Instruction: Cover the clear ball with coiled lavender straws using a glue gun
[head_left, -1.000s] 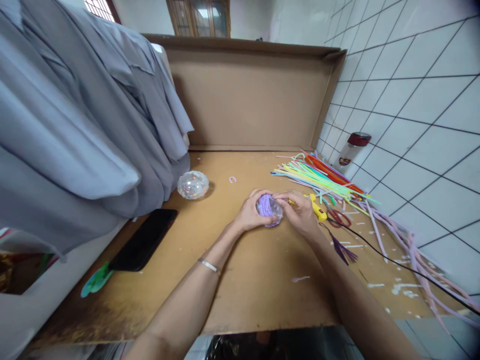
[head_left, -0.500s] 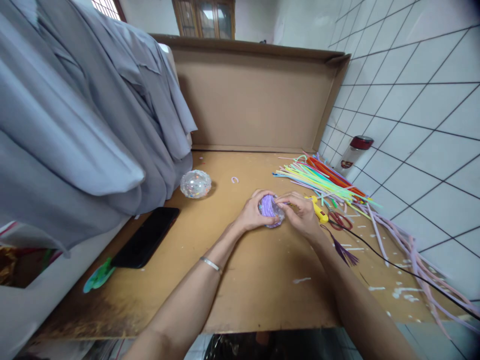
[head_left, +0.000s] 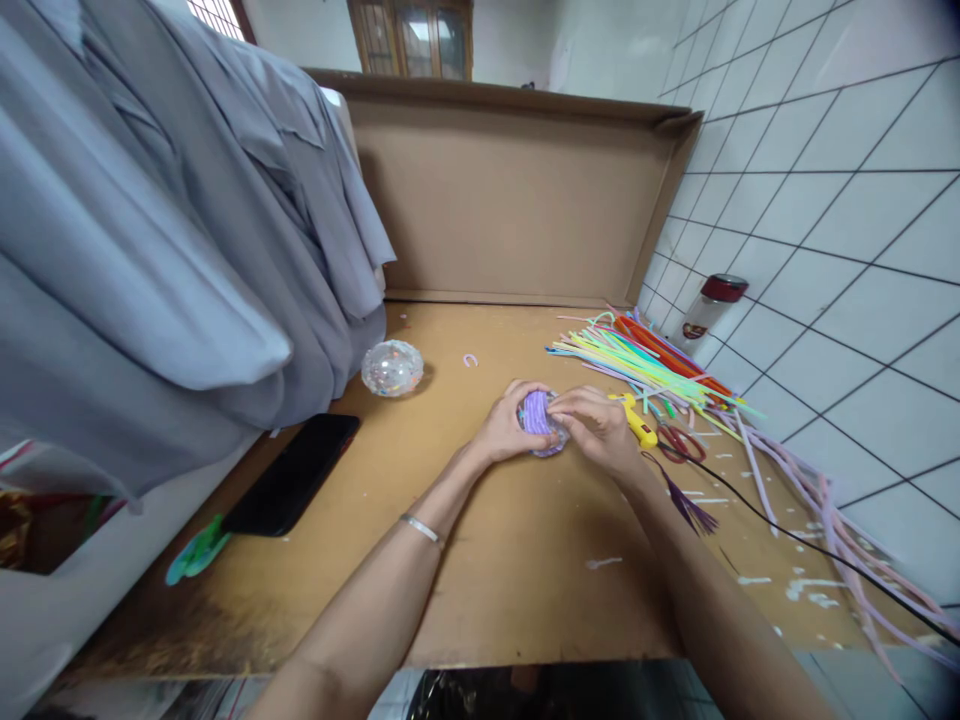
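Note:
A small clear, rounded piece covered with rows of purple fuzzy strip [head_left: 537, 414] is held just above or on the table. My left hand [head_left: 508, 424] wraps round its left side, with the thumb below and fingers above. The fingertips of my right hand [head_left: 596, 425] are pinched together against its right edge; what lies between them is hidden. To the left sits a clear half-ball [head_left: 392, 368] with coloured specks. A small pale pink curved strip [head_left: 470, 360] lies beyond my hands. Beside my right hand is a yellow glue gun [head_left: 636, 422] with a black cord.
Red-handled scissors [head_left: 681, 443], a purple tassel [head_left: 690, 508] and a pile of coloured pipe cleaners [head_left: 637, 355] lie on the right. A black phone [head_left: 292, 475] rests on the left. Cardboard [head_left: 510, 200] stands at the back, and grey cloth [head_left: 225, 220] hangs at the left.
The fingertips of my right hand have shifted slightly along the purple-covered piece. My left hand keeps its hold, and the things on the table stay where they were.

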